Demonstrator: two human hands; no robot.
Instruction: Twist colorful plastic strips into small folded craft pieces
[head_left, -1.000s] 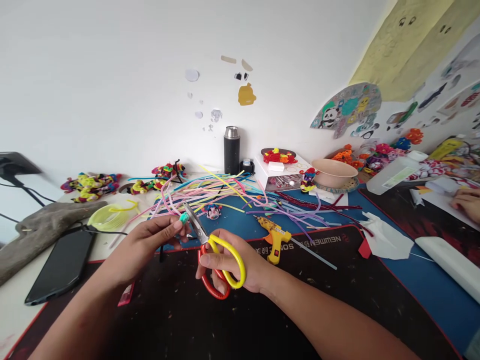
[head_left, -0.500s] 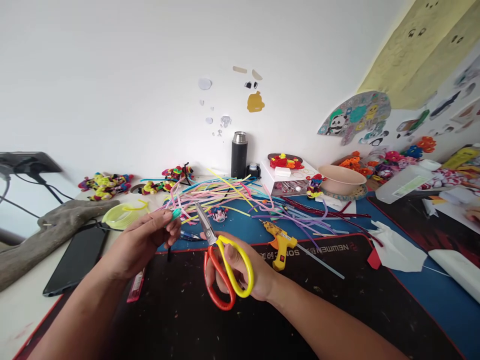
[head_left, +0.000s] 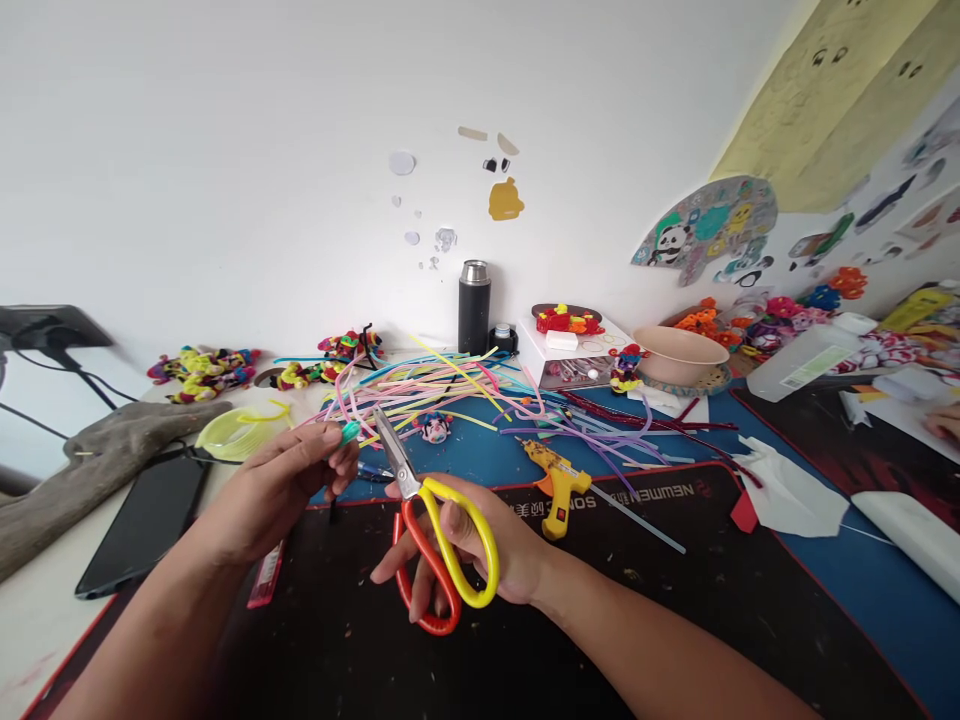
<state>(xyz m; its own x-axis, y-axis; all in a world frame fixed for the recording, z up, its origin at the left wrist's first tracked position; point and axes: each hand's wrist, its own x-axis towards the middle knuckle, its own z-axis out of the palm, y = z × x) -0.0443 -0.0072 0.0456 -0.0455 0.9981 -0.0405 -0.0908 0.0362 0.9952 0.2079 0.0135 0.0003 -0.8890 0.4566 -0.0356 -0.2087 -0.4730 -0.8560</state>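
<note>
Head view: the left hand point(head_left: 296, 478) pinches a small, rounded teal piece point(head_left: 350, 431), just beside the red-and-yellow-handled metal scissors point(head_left: 407, 486) gripped in the right hand point(head_left: 517, 548). Beyond the left hand lie formed, multicoloured fuzzy figures point(head_left: 211, 376); beyond both, long pastel stems point(head_left: 459, 378) lie unshaped. Whether the teal piece is fully cut, I cannot tell.

From my end, the left hand point(head_left: 296, 475) hides most of the small green piece point(head_left: 349, 431).
I get only its tip, too little to tell its shape. The right hand point(head_left: 514, 545) has fingers partly out of my sight behind the scissors point(head_left: 405, 480), and both forearms point(head_left: 637, 640) run off the bottom edge. The glue gun point(head_left: 556, 490) covers part of the lettering point(head_left: 679, 492). At the right edge I see just a cut-off bit of another person's hand point(head_left: 945, 424); print on the bottle point(head_left: 814, 362) is too small for me.
</note>
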